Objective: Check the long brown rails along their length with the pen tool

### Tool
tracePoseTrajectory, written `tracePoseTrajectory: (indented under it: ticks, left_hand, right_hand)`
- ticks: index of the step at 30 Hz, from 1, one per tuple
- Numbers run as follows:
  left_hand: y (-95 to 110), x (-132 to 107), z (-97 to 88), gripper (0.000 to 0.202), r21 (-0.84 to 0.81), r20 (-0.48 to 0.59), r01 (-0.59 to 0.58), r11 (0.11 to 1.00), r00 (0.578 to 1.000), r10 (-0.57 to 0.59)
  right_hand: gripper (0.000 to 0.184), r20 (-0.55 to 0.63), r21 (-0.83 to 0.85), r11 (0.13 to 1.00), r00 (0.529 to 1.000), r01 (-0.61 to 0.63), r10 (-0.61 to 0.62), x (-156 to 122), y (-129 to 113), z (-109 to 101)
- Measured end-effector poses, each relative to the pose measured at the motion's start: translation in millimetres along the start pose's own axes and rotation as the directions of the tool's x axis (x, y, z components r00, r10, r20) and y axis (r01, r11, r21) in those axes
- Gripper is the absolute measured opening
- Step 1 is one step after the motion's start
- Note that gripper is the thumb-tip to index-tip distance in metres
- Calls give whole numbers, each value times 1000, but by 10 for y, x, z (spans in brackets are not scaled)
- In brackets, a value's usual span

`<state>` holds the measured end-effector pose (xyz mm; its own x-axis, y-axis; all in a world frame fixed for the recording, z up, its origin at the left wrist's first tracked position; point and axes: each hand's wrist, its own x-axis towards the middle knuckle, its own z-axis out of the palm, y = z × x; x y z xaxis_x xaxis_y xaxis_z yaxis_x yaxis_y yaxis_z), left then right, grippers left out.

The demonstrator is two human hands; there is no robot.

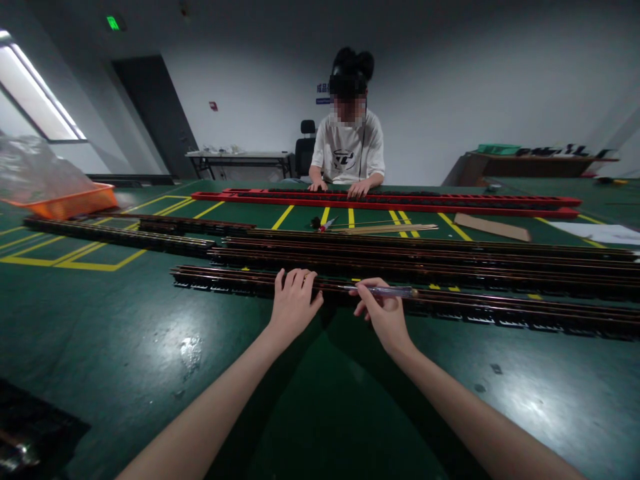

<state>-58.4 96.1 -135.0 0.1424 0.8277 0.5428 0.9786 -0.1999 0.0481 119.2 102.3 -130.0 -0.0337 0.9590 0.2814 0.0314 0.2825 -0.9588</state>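
A long dark strip with copper-coloured bars along its top lies across the table in front of me. My left hand rests over this strip, fingers stretched across it and slightly apart, thumb on the near side. To its right, my right hand is closed around a screwdriver with a clear handle. The screwdriver lies nearly level, its thin shaft pointing left along the strip toward my left hand. Whether its tip touches the strip is too small to tell.
Several similar dark strips lie behind. Thin sticks and a cardboard piece are farther back. Across the table, a person has both hands at a long red rail. An orange basket stands left.
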Motion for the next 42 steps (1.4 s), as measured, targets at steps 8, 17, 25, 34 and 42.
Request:
tracePoseTrajectory:
  ticks: [8, 17, 25, 34, 42]
  left_hand:
    - [4, -1, 0, 30, 10, -11, -3, 1000, 1000, 3]
    - [-3, -5, 0, 34, 16, -5, -2, 1000, 1000, 2]
    - [10, -9, -9, 37, 25, -3, -10, 1000, 1000, 10]
    - [8, -6, -24, 40, 43, 26, 1, 999, 1000, -2]
    - [2, -12, -26, 41, 51, 28, -3, 999, 1000, 1]
  right_hand:
    - [32, 12, 10, 1000, 1000, -14, 14, -13, -23, -5]
    - [29, 19, 6, 1000, 1000, 5, -5, -1, -13, -3]
    - [29, -2, 11, 1000, 1000, 8, -8, -25, -51, 28]
    - [29, 25, -8, 1000, 1000, 15, -14, -16, -41, 3]
    - [28, 10, -16, 1000, 1000, 10, -10, -1, -2, -4]
